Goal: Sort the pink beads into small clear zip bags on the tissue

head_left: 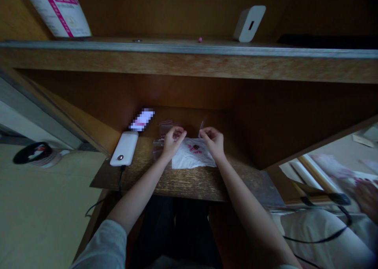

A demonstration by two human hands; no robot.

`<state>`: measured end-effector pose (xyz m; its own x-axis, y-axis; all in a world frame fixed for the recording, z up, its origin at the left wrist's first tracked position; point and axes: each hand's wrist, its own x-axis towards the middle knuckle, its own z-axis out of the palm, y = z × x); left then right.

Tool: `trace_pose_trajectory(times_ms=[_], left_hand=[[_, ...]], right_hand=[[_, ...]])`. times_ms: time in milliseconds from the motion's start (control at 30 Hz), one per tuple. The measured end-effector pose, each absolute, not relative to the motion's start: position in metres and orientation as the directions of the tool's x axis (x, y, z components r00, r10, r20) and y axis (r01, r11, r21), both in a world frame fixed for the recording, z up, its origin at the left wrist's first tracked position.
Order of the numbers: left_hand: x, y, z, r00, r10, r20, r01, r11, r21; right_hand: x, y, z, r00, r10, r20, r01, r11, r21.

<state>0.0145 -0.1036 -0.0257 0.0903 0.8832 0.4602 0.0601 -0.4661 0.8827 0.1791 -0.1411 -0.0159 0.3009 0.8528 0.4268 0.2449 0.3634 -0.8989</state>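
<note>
A worn brown wooden board with a scuffed front edge carries everything here. On it lies a crumpled white paper tissue, itself bearing small pink and dark beads. Around the tissue: flat clear plastic bags near ten o'clock, a white rectangular power bank at nine, and — farther out at ten — a bright, pixelated phone screen.

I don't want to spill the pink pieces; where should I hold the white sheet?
Probably best by its left and right edges, the left hand and right hand each coming from its own side. The white sheet lies spread and wrinkled, with the pink pieces clustered near its middle, so raising both edges together should cradle them.
</note>
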Motion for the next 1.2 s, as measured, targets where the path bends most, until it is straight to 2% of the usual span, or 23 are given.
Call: trace_pose_trajectory(times_ms=[167, 300, 433, 667, 767, 1033, 1200], left_hand=[[0.019, -0.112, -0.028, 0.261, 0.859, 0.439, 0.054, -0.467, 0.882], [0.020, -0.112, -0.032, 0.265, 0.860, 0.437, 0.099, -0.475, 0.874], [0.019, -0.111, -0.033, 0.237, 0.862, 0.449, 0.156, -0.490, 0.858], [0.018, -0.110, -0.032, 0.263, 0.836, 0.482, 0.181, -0.533, 0.827], [0.018, -0.110, -0.032, 0.272, 0.819, 0.506, 0.215, -0.564, 0.797], [0.015, -0.116, -0.028, 0.325, 0.725, 0.607, 0.469, -0.681, 0.563], [0.014, -0.120, -0.025, 0.300, 0.718, 0.628, 0.613, -0.650, 0.450]], right_hand=[[0.174, -0.148, -0.019, 0.067, 0.799, 0.598, 0.587, 0.453, -0.671], [0.173, -0.150, -0.020, -0.067, 0.778, 0.625, 0.682, 0.493, -0.541], [0.173, -0.150, -0.021, -0.092, 0.787, 0.610, 0.701, 0.486, -0.522], [0.173, -0.148, -0.022, -0.055, 0.810, 0.584, 0.631, 0.481, -0.608], [0.172, -0.150, -0.020, -0.050, 0.831, 0.555, 0.655, 0.446, -0.609], [0.163, -0.160, -0.012, -0.132, 0.859, 0.495, 0.862, 0.346, -0.371], [0.160, -0.161, -0.011, -0.113, 0.857, 0.503, 0.899, 0.304, -0.315]])
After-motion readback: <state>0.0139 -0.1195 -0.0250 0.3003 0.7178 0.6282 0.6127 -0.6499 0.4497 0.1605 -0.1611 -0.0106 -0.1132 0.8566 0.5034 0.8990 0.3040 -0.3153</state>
